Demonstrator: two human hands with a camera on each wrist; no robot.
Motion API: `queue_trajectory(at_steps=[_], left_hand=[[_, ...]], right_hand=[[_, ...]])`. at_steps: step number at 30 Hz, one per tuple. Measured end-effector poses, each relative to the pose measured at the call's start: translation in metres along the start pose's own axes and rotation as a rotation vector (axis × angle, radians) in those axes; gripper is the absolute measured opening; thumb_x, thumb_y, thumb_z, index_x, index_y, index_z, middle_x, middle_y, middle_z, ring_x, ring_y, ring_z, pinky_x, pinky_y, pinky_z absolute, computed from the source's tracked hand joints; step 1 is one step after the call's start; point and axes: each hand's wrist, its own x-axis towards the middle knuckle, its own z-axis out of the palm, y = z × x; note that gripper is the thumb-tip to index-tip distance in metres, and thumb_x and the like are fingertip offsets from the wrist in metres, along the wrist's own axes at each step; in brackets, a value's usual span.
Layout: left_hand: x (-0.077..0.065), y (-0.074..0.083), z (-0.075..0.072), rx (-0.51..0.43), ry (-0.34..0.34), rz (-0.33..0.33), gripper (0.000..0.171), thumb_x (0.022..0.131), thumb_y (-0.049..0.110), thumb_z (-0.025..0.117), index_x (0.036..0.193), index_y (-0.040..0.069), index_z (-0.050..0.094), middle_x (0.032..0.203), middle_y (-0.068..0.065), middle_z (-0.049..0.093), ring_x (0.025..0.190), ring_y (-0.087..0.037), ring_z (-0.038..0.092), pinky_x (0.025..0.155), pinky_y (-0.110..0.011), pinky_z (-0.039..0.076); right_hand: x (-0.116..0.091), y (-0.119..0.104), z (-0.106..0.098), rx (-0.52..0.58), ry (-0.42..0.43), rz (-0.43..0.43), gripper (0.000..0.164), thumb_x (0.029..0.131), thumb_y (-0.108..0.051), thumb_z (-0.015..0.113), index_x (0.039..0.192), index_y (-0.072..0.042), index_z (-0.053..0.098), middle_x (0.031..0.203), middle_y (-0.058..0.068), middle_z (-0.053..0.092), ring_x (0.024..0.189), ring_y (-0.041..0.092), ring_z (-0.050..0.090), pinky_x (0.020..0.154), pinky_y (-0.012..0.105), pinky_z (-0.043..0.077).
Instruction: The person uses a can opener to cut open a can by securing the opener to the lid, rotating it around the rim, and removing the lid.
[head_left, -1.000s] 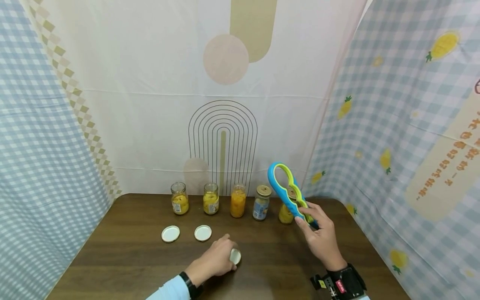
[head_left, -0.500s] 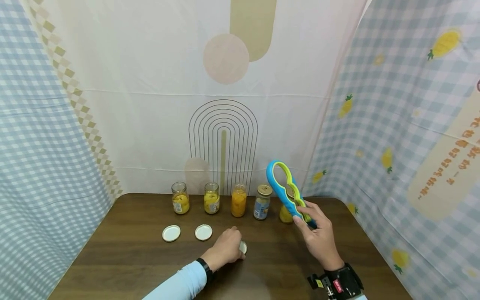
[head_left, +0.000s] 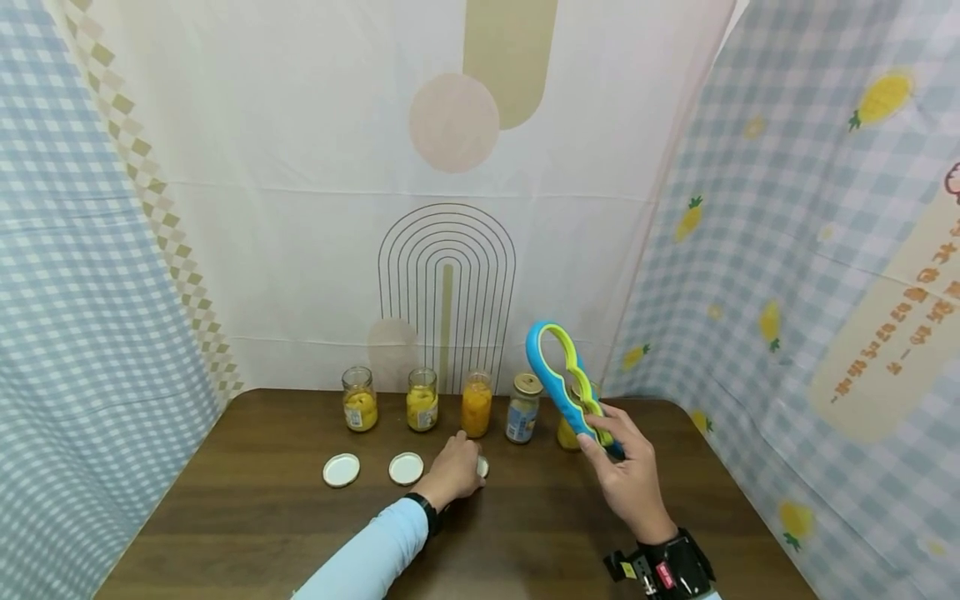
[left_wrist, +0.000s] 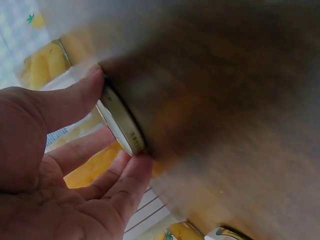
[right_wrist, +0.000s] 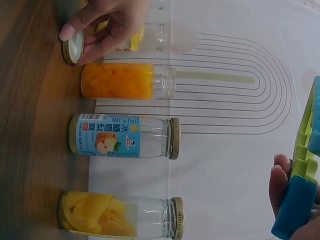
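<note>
My left hand (head_left: 452, 468) pinches a jar lid (left_wrist: 125, 122) between thumb and fingers, low at the tabletop, its white inner face turned up. Just behind it stands an open glass jar of orange fruit (head_left: 476, 406). In the right wrist view the lid's gold rim shows beside this jar's base. Raised over the table's right side, my right hand (head_left: 628, 477) grips a blue and green jar opener (head_left: 557, 390) with a looped, wavy opening. Behind the opener, partly covered, is a gold-capped jar of yellow fruit (right_wrist: 97, 214).
Two open jars of yellow fruit, the left jar (head_left: 360, 407) and its neighbour (head_left: 422, 404), stand at the back. A capped, blue-labelled jar (head_left: 522, 410) stands right of the orange one. Two white-faced lids, a left lid (head_left: 341, 470) and a right lid (head_left: 406, 468), lie on the brown table (head_left: 247, 517).
My left hand has carried the lid away from the table's front, toward the orange jar and level with the other lids. My right hand with the jar opener has drifted slightly left.
</note>
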Motion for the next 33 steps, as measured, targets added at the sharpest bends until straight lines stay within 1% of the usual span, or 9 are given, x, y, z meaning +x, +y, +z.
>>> queue_trajectory(at_steps=[4, 7, 9, 16, 22, 24, 28, 31, 33], left_hand=[[-0.018, 0.019, -0.023, 0.013, -0.039, -0.033, 0.046, 0.089, 0.020, 0.089, 0.128, 0.003, 0.072, 0.121, -0.016, 0.059, 0.109, -0.031, 0.058, 0.088, -0.048, 0.059], [-0.020, 0.022, -0.026, 0.004, -0.056, -0.044, 0.049, 0.091, 0.018, 0.086, 0.134, 0.002, 0.069, 0.126, -0.018, 0.058, 0.112, -0.031, 0.057, 0.090, -0.048, 0.059], [-0.018, 0.020, -0.023, 0.000, -0.057, -0.045, 0.051, 0.090, 0.017, 0.087, 0.135, 0.003, 0.069, 0.127, -0.018, 0.058, 0.113, -0.031, 0.057, 0.091, -0.048, 0.059], [0.017, -0.013, 0.013, 0.053, -0.076, 0.002, 0.058, 0.089, 0.030, 0.089, 0.138, 0.010, 0.068, 0.129, -0.014, 0.058, 0.114, -0.029, 0.056, 0.088, -0.043, 0.058], [0.024, -0.022, 0.015, 0.060, -0.085, 0.022, 0.064, 0.084, 0.033, 0.092, 0.139, 0.009, 0.068, 0.132, -0.015, 0.058, 0.120, -0.032, 0.058, 0.092, -0.044, 0.057], [0.022, -0.022, 0.012, 0.050, -0.094, 0.015, 0.068, 0.084, 0.034, 0.092, 0.142, 0.010, 0.066, 0.137, -0.017, 0.057, 0.126, -0.034, 0.057, 0.098, -0.045, 0.057], [0.005, -0.007, -0.010, -0.031, -0.098, -0.021, 0.078, 0.082, 0.027, 0.094, 0.150, 0.008, 0.060, 0.145, -0.020, 0.054, 0.137, -0.038, 0.054, 0.108, -0.052, 0.054], [-0.014, 0.005, -0.027, -0.118, -0.075, -0.051, 0.086, 0.080, 0.020, 0.096, 0.154, 0.002, 0.054, 0.153, -0.026, 0.050, 0.145, -0.044, 0.049, 0.116, -0.057, 0.048], [-0.021, 0.007, -0.028, -0.143, -0.053, -0.062, 0.091, 0.081, 0.020, 0.095, 0.156, -0.001, 0.049, 0.159, -0.029, 0.045, 0.150, -0.047, 0.045, 0.121, -0.059, 0.044]], right_hand=[[0.000, 0.000, 0.003, -0.004, 0.005, 0.002, 0.034, 0.092, 0.010, 0.075, 0.122, -0.008, 0.077, 0.132, 0.019, 0.069, 0.116, -0.005, 0.061, 0.088, 0.008, 0.052], [-0.001, 0.002, 0.005, -0.010, -0.005, 0.014, 0.034, 0.093, 0.009, 0.075, 0.122, -0.009, 0.077, 0.132, 0.017, 0.069, 0.119, -0.006, 0.060, 0.091, 0.008, 0.052], [-0.003, 0.002, 0.006, -0.011, -0.017, 0.022, 0.034, 0.093, 0.008, 0.075, 0.122, -0.010, 0.077, 0.133, 0.017, 0.069, 0.121, -0.007, 0.059, 0.093, 0.008, 0.051], [-0.004, 0.003, 0.008, -0.027, -0.037, 0.036, 0.033, 0.096, 0.004, 0.075, 0.124, -0.012, 0.077, 0.135, 0.014, 0.068, 0.124, -0.008, 0.058, 0.096, 0.009, 0.052], [-0.003, 0.002, 0.009, -0.022, -0.040, 0.020, 0.034, 0.095, 0.006, 0.075, 0.125, -0.012, 0.076, 0.135, 0.015, 0.068, 0.124, -0.007, 0.058, 0.097, 0.008, 0.050], [-0.002, 0.002, 0.008, -0.020, -0.038, 0.014, 0.035, 0.095, 0.006, 0.075, 0.124, -0.012, 0.076, 0.135, 0.015, 0.068, 0.123, -0.007, 0.058, 0.096, 0.008, 0.049], [0.000, 0.003, 0.008, -0.023, -0.032, 0.001, 0.035, 0.094, 0.007, 0.075, 0.124, -0.012, 0.077, 0.134, 0.015, 0.069, 0.122, -0.006, 0.059, 0.096, 0.007, 0.049], [0.002, 0.002, 0.007, -0.029, -0.027, -0.003, 0.035, 0.094, 0.007, 0.075, 0.124, -0.012, 0.077, 0.134, 0.015, 0.069, 0.121, -0.006, 0.059, 0.096, 0.008, 0.049], [0.004, 0.002, 0.007, -0.033, -0.023, -0.004, 0.035, 0.094, 0.006, 0.075, 0.124, -0.012, 0.077, 0.134, 0.015, 0.069, 0.120, -0.007, 0.059, 0.095, 0.007, 0.048]])
